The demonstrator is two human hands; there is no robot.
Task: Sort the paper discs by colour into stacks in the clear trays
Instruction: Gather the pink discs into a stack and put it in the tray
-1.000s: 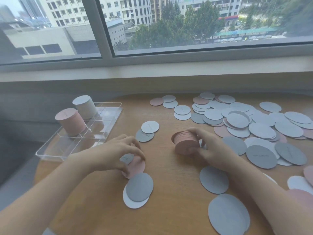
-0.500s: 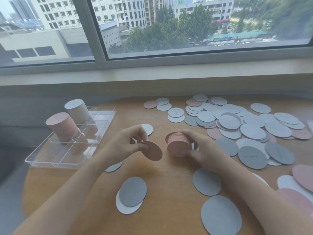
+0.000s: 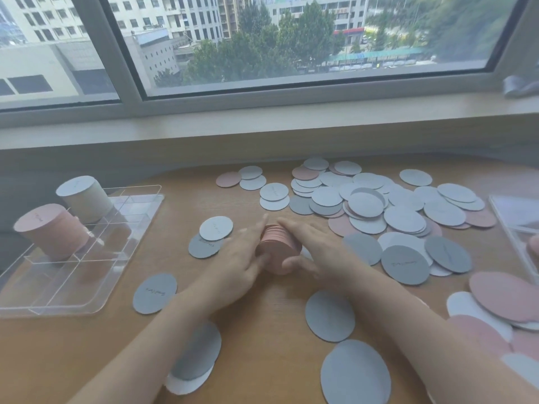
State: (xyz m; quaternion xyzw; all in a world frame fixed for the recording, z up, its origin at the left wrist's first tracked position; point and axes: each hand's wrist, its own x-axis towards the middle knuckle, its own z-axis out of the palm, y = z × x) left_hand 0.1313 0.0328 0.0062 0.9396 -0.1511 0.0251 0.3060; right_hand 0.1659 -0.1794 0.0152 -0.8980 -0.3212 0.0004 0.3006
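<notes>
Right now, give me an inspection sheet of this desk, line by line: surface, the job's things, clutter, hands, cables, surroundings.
Surface: wooden table, bare wood showing between the discs.
Job's things: clear tray at left holds a pink stack and a pale stack; a small pink pile stands on the table between the hands; loose discs, grey, pale and pink, are spread to the right.
Clutter: a second clear tray at the right edge.
Hands: left hand and right hand both touch the small pink pile.
Cables: nothing seen.
Surroundings: window over buildings and trees.
</notes>
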